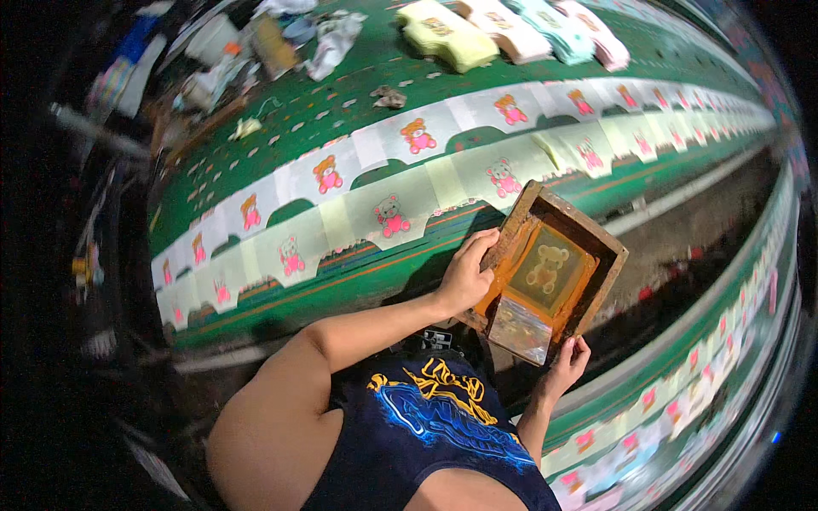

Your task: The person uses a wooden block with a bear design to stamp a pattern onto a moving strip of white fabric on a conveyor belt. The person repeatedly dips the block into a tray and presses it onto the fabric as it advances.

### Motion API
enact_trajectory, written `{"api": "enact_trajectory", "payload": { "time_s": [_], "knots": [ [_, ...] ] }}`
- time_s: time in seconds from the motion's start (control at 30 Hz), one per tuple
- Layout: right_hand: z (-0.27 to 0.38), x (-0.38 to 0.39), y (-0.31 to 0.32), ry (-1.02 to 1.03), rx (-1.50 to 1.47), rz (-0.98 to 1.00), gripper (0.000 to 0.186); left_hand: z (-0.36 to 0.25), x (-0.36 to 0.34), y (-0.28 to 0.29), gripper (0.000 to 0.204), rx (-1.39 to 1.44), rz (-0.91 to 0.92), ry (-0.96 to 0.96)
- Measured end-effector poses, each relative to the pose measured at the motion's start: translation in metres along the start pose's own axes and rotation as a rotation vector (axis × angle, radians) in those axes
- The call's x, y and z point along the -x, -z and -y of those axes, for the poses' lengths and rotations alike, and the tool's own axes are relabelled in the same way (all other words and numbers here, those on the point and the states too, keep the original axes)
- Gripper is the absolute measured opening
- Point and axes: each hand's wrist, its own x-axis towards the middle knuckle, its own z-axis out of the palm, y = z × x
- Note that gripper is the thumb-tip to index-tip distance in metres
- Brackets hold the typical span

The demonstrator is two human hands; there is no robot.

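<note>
My left hand point(467, 274) is closed on the left side of a wooden screen-printing frame point(607, 271), thumb on the rim. The frame is tilted over the gap beside the green table, and its mesh point(564, 242) carries a bear stencil edged in orange. Across the frame's lower end lies a flat, shiny plate point(521, 329), possibly a squeegee. My right hand point(568, 364) is closed at the frame's lower right corner; some of its fingers are hidden. Past the frame, pale yellow fabric pieces point(341, 228) printed with pink bears lie in a row.
White fabric pieces point(375, 146) with brown bears form a second row on the green table point(307, 119). Folded fabric stacks point(447, 38) stand at the far side. Rags and containers point(213, 43) clutter the far left. Another table point(656, 404) with printed pieces runs along my right.
</note>
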Motion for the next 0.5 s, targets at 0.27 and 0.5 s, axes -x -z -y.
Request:
{"api": "enact_trajectory", "payload": {
  "time_s": [0.27, 0.5],
  "knots": [
    [0.056, -0.144, -0.010, 0.001, -0.078, 0.446, 0.029, -0.034, -0.032, -0.036, 0.060, -0.089, -0.393, 0.077],
    [0.085, -0.223, -0.038, 0.030, -0.084, 0.756, 0.033, -0.055, -0.037, -0.067, 0.062, -0.096, -0.694, 0.123]
  ]
}}
